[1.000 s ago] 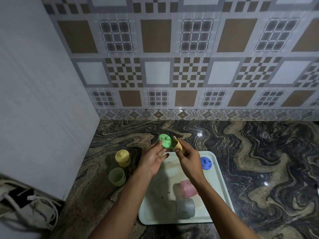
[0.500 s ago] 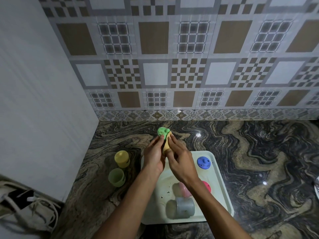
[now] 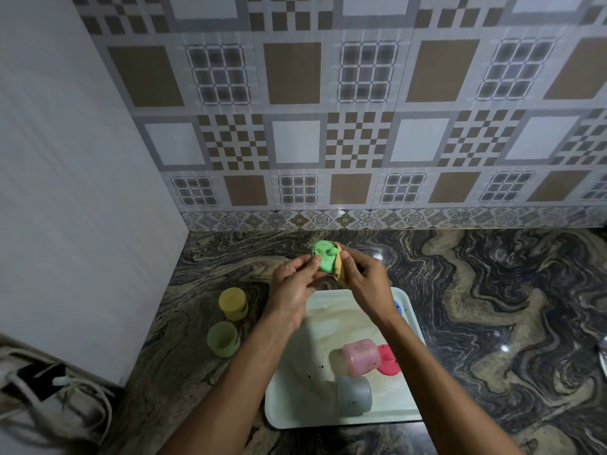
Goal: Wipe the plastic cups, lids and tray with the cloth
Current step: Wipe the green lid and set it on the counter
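Two translucent plastic cups, grey (image 3: 356,395) and pink (image 3: 361,356), lie on their sides in the pale, speckled tray (image 3: 295,389) below the grip. A red lid (image 3: 389,361) touches the pink one and a blue lid (image 3: 398,308) peeps past the right wrist, while a green cup (image 3: 223,338) and a yellow cup (image 3: 232,303) stand to the left on the veined stone counter (image 3: 492,290). Farther out, the left hand (image 3: 292,290) pinches the round green lid (image 3: 323,256) by its edge while the right hand (image 3: 364,284) grips the folded yellow cloth (image 3: 340,274) against it, leaving more of the lid's face bare than half a second ago.

Two bare forearms (image 3: 243,366), uncovered to the frame's edge — left hand (image 3: 292,289), right hand (image 3: 366,284), both bare
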